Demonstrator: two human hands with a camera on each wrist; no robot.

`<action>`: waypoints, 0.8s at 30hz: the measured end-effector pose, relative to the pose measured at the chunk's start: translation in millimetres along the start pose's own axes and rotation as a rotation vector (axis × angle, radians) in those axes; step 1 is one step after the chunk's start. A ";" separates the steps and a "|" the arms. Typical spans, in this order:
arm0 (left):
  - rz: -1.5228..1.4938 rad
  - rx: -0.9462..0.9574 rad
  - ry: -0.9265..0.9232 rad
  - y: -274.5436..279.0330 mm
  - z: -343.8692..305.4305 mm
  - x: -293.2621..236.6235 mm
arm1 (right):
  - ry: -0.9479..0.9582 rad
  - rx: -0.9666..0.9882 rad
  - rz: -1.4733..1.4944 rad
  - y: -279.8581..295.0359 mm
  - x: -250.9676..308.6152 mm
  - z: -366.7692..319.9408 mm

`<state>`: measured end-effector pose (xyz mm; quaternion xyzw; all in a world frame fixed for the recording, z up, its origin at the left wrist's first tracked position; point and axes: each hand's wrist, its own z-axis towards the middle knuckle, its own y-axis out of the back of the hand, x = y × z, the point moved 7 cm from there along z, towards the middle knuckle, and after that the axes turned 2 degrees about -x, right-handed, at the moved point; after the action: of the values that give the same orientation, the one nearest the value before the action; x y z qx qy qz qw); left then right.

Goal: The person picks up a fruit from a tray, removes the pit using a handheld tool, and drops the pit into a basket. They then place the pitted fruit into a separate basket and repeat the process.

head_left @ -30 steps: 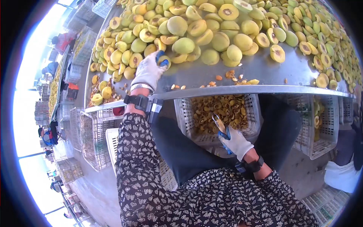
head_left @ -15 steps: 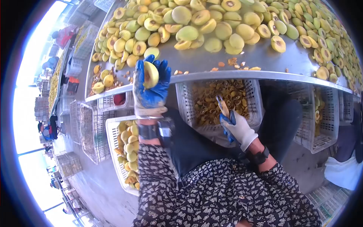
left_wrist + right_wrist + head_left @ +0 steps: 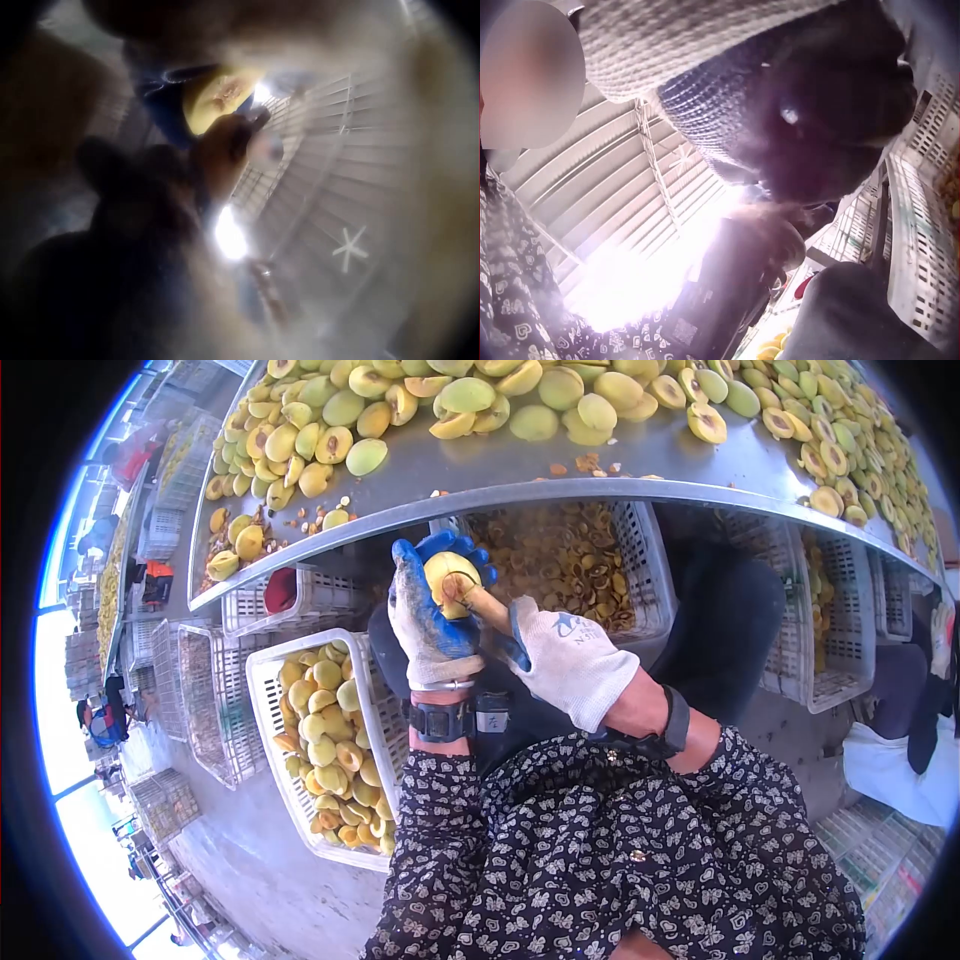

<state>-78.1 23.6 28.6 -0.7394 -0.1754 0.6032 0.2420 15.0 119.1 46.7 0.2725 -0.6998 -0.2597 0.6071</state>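
Observation:
In the head view the gloved left hand (image 3: 432, 615) cradles a halved yellow fruit (image 3: 447, 578), its blue-coated fingers curled round it. The gloved right hand (image 3: 570, 660) grips the wooden handle (image 3: 486, 607) of a small tool, whose end meets the brown centre of the fruit's cut face. In the left wrist view the yellow fruit half (image 3: 217, 101) shows beside the tool handle (image 3: 223, 150). The right wrist view has the right glove (image 3: 780, 105) close up and dark, its fingertips unclear.
A metal table (image 3: 440, 475) heaped with halved fruit lies ahead. Below its edge stands a crate (image 3: 652, 575) of brown-yellow pieces. A white crate (image 3: 262, 695) of fruit halves is at the left, with more crates (image 3: 850, 650) at the right.
The left hand has picked up a fruit half from the table and drawn it back towards the body. The right hand has moved up and left, bringing the tool to the fruit.

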 end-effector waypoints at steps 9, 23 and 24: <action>0.210 -0.115 0.184 19.3 -0.1 14.6 | -0.216 0.262 0.165 -23.9 -8.3 -7.1; 0.370 0.126 0.437 13.8 3.4 52.8 | -0.622 0.897 1.935 -50.9 -21.9 -41.1; 0.370 0.125 0.438 13.8 3.5 56.0 | -0.624 0.897 1.936 -54.9 -23.9 -44.1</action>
<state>-70.2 43.6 -25.0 -0.8552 0.0565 0.4727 0.2051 65.0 95.0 -2.7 -0.2714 -0.7696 0.5433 0.1973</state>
